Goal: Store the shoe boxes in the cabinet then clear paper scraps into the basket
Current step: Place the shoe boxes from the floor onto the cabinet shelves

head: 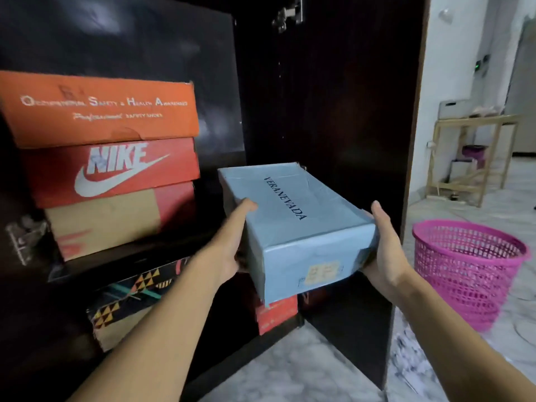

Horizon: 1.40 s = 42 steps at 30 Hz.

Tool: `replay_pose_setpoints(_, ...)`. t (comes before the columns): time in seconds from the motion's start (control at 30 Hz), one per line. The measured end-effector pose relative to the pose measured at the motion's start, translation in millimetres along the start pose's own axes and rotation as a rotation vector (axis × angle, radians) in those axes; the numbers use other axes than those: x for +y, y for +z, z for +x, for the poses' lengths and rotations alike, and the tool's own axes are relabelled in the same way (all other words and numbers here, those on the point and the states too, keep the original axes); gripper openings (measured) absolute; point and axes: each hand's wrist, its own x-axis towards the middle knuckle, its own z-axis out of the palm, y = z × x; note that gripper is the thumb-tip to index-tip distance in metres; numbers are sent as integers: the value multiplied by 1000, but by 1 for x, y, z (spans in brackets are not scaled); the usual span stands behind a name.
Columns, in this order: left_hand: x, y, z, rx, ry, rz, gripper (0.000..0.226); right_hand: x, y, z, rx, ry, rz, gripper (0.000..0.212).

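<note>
A pale blue cardboard shoe box (293,224) printed VERANEVADA hangs at the dark wooden cabinet's (333,97) open front, gripped by the left hand (232,248) and right hand (383,250) on opposite sides. Stacked orange and red shoe boxes (107,158) fill the shelf to its left; a pink plastic mesh basket (467,268) stands on the floor at right.

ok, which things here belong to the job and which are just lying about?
Job: blue shoe box, gripped by left hand and right hand; stacked shoe boxes; cabinet; pink basket.
Lying about: wooden rack; purple bin.
</note>
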Motion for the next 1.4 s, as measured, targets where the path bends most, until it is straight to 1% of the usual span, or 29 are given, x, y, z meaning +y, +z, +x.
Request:
replay_pose_setpoints(0.07, 19, -1, 19, 10, -9, -49, 64, -4, 17, 21, 67, -91, 3, 72)
replay_pose_setpoints(0.13, 36, -4, 41, 25, -21, -93, 61, -5, 34, 42, 156, -115, 4, 71)
replay_pose_setpoints(0.2, 48, -7, 62, 47, -26, -102, 66, -4, 51, 62, 202, -122, -8, 61)
replay_pose_setpoints(0.27, 57, -12, 83, 67, -24, -101, 66, 0, 65, 84, 239, -115, -17, 58)
replay_pose_setpoints(0.37, 59, -15, 114, 64, -52, -119, 70, 10, 77, 117, 272, -123, -6, 57)
replay_pose_setpoints(0.47, 55, -21, 142, 52, -71, -115, 83, 29, 85, 147, 288, -130, -46, 65)
replay_pose_setpoints(0.5, 52, -23, 148, 51, -69, -115, 80, 34, 88, 155, 291, -128, -63, 68)
replay_pose_setpoints(0.57, 48, -27, 152, 34, -13, -80, 61, 43, 93, 171, 302, -123, -65, 71)
replay_pose_setpoints(0.6, 45, -29, 155, 31, 23, -69, 57, 45, 97, 177, 316, -117, -71, 71)
replay_pose_setpoints(0.63, 40, -33, 158, 20, 86, -63, 63, 47, 101, 184, 340, -111, -94, 71)
replay_pose_setpoints(0.7, 29, -40, 162, -22, 217, -33, 92, 52, 109, 191, 407, -86, -187, 73)
replay_pose_setpoints(0.73, 23, -40, 162, -54, 278, 26, 106, 57, 112, 192, 443, -93, -230, 73)
replay_pose_setpoints(0.77, 15, -40, 163, -85, 334, 123, 116, 65, 115, 193, 465, -128, -270, 72)
replay_pose_setpoints(0.8, 7, -39, 164, -91, 381, 234, 119, 74, 117, 193, 463, -181, -310, 71)
replay_pose_setpoints(0.83, 0, -37, 169, -61, 432, 318, 115, 84, 119, 194, 435, -231, -349, 68)
replay_pose_setpoints(0.87, -4, -35, 175, -14, 476, 346, 108, 91, 122, 196, 392, -267, -384, 65)
replay_pose_setpoints(0.9, -5, -34, 183, 29, 506, 344, 103, 96, 123, 200, 349, -285, -419, 64)
replay_pose_setpoints(1.0, -1, -36, 210, 121, 503, 313, 108, 100, 124, 217, 239, -294, -515, 67)
replay_pose_setpoints(1.03, 1, -39, 219, 140, 492, 311, 105, 101, 124, 224, 200, -295, -543, 68)
replay_pose_setpoints(1.13, 9, -44, 237, 203, 483, 321, 86, 101, 131, 242, 96, -273, -593, 73)
replay_pose_setpoints(1.2, 11, -45, 242, 213, 487, 322, 83, 100, 137, 252, 111, -271, -624, 76)
replay_pose_setpoints(1.3, 9, -47, 246, 203, 484, 302, 84, 100, 142, 256, 183, -284, -649, 72)
replay_pose_setpoints(1.4, 9, -46, 246, 206, 480, 318, 84, 98, 139, 254, 133, -291, -669, 75)
